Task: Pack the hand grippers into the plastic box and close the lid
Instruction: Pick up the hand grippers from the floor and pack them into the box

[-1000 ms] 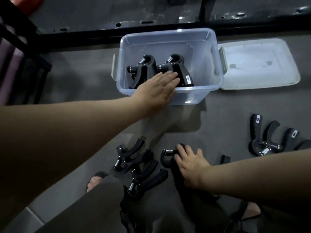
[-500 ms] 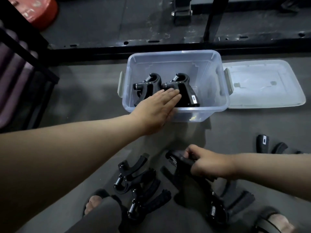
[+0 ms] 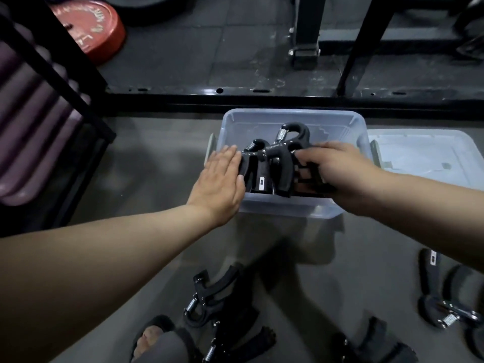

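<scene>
The hand grippers in the box [image 3: 272, 166] stand packed together on end, springs up, in the clear plastic box [image 3: 288, 205], which sits open on the grey floor [image 3: 157, 166] in front of me. One more, the held hand gripper [image 3: 310, 179], is in my right hand [image 3: 337, 169] at the right side of that cluster; my grip there is curled tight round its handles, low inside the box. My left hand [image 3: 220, 179] lies flat with straight fingers, its grip wide and holding nothing, pressing against the leftmost of the packed grippers over the box's left rim.

The lid [image 3: 429, 153] lies flat on the floor just beside the box, on its right, off the box.

Nearer to me, loose hand grippers on the left [image 3: 209, 302] lie in a heap on the floor by my sandalled foot [image 3: 152, 336]. Another loose hand gripper on the right [image 3: 442, 302] lies under my right forearm.

Beyond the box runs a black steel frame [image 3: 235, 96], and a red weight plate [image 3: 89, 24] rests on the dark mats at the far left.
</scene>
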Demonstrator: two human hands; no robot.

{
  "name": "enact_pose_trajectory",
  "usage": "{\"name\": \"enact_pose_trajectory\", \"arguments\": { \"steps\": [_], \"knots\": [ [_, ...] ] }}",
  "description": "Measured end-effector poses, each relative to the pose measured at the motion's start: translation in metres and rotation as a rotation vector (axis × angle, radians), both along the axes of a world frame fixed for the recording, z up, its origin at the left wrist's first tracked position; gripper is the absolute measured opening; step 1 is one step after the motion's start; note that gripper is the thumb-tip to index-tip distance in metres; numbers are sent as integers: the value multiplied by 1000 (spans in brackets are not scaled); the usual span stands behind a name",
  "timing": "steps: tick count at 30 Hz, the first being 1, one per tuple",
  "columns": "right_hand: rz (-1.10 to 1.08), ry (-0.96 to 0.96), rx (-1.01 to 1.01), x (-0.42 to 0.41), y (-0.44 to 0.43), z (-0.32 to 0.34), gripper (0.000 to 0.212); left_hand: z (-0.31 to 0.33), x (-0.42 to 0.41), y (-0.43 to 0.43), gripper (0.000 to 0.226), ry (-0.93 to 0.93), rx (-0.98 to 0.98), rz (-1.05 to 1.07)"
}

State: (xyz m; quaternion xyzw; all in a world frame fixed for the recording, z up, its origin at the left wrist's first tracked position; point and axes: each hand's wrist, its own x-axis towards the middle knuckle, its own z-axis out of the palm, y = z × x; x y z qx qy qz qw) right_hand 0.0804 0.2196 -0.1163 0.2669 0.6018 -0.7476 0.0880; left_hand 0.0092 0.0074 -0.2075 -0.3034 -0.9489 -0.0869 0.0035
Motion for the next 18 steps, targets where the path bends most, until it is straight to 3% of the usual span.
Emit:
{"name": "enact_pose_trajectory", "arguments": {
  "steps": [6, 9, 10, 14, 15, 18],
  "knots": [
    [-53, -156, 121, -53, -18, -37, 16, -3, 1, -2, 67, 19, 51, 20],
    [-20, -139, 138, -65, -31, -49, 6, -3, 4, 2, 72, -8, 86, 102],
    [18, -109, 217, -67, -35, -52, 1, -3, 4, 3, 73, -13, 89, 114],
    [348, -100, 989, -67, -38, -54, 37, -1, 4, 2, 71, -31, 124, 114],
    [430, -89, 1103, -65, -37, -52, 39, -2, 4, 1, 69, -44, 142, 117],
    [569, 10, 1165, -62, -32, -46, 29, -2, 4, 0, 67, -78, 201, 125]
  ]
}}
